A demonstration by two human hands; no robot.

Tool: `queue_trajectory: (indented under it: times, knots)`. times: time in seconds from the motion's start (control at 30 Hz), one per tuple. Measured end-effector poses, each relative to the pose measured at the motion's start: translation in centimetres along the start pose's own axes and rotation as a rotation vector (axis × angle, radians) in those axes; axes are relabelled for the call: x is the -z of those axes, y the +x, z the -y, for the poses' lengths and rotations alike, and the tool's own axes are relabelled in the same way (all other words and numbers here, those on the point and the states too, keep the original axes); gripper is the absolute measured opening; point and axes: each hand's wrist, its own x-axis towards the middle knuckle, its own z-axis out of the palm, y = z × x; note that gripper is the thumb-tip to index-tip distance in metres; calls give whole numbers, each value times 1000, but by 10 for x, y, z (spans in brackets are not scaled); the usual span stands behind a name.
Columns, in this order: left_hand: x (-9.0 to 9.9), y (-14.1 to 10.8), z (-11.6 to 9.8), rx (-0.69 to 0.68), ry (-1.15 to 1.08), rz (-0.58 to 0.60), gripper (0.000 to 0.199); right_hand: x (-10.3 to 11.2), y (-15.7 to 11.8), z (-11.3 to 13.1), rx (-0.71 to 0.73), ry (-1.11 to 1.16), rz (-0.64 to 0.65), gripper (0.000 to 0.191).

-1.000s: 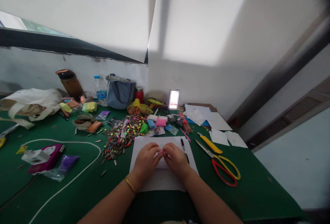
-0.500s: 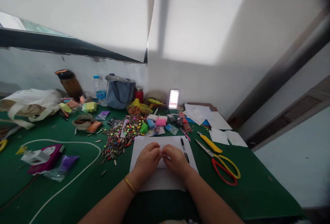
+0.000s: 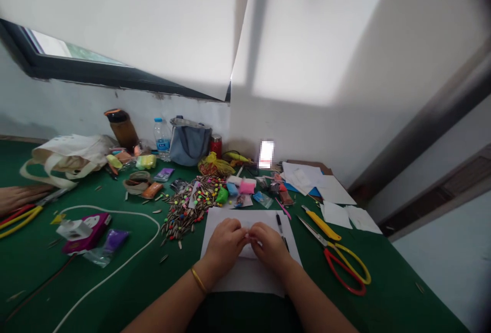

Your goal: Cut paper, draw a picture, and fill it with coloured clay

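Observation:
My left hand and my right hand meet over a white sheet of paper. Fingertips of both are pinched together around something tiny and pale, too small to name. A gold bangle circles my left wrist. Just right of my right hand, a black pen lies on the sheet. Left of the sheet spreads a pile of striped sunflower seeds mixed with small bright-coloured balls. Beyond the paper sit a pink clay packet and a green lump.
Scissors with red and yellow handles and a yellow utility knife lie at right. A white cable curves past a purple box at left. Another person's hand rests by a second pair of scissors.
The view has swung a little left, bringing another person's hand and a second pair of scissors into sight. My hands stay pinched together over the paper.

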Motion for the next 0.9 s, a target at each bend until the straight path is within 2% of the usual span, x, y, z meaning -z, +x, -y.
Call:
queue_trajectory:
  times: [0.17, 0.27, 0.4, 0.47, 0.6, 0.73, 0.8, 0.9]
  knots:
    - [2, 3, -2, -61, 154, 25, 13, 1, 3, 7, -22, -168, -3, 16]
    - [11, 7, -3, -6, 98, 13, 17, 3, 6, 9, -36, -237, -28, 15]
    - [28, 13, 3, 130, -207, -26, 19, 9, 10, -5, -120, -242, -68, 18]
    - [31, 15, 10, 176, -361, -37, 23, 11, 12, -17, -185, -239, -80, 27]
    - [22, 17, 22, 329, -621, 31, 21, 12, 17, -47, -267, -338, -83, 46]
    - [20, 18, 28, 561, -958, 85, 32, 10, 21, -70, -321, -438, -28, 52]
    - [26, 18, 31, 580, -953, 64, 33, 10, 20, -76, -342, -456, 28, 52]
    - [38, 16, 36, 479, -757, -6, 33, 12, 19, -76, -349, -484, 52, 52]
